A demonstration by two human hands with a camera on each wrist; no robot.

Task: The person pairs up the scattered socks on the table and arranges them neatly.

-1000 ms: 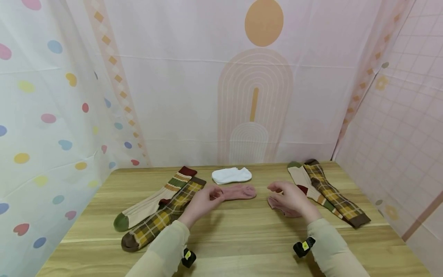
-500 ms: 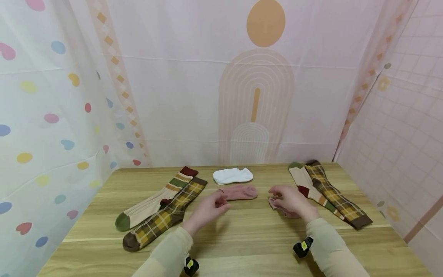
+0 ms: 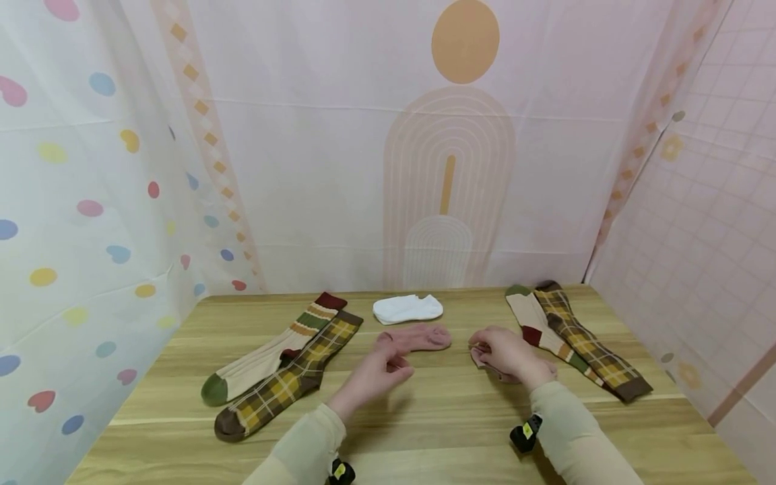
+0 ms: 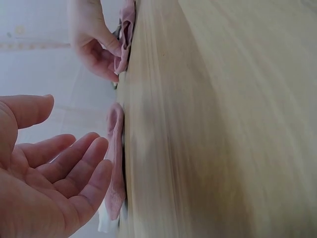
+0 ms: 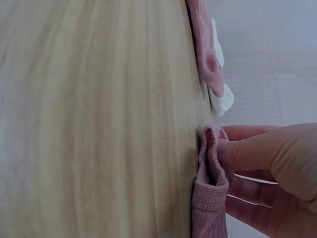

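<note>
Two pink socks lie at the middle of the table. One pink sock (image 3: 424, 337) is stretched out just in front of a white ankle sock (image 3: 407, 308). The other pink sock (image 5: 209, 210) lies to the right, partly covered by my right hand (image 3: 508, 353). In the right wrist view, thumb and fingers pinch its cuff opening, which stands up from the wood. My left hand (image 3: 374, 375) hovers in front of the first pink sock, apart from it. Its fingers are relaxed and hold nothing in the left wrist view.
On the left lie a cream sock (image 3: 257, 364) with striped cuff and a brown-yellow plaid sock (image 3: 291, 377). A similar cream sock (image 3: 539, 323) and plaid sock (image 3: 591, 343) lie at right. Printed curtains (image 3: 315, 168) stand behind and beside the wooden table (image 3: 436, 444).
My left hand has come away from the left pink sock, moving right and toward me. My right hand stays at the other pink sock, shifting slightly.
</note>
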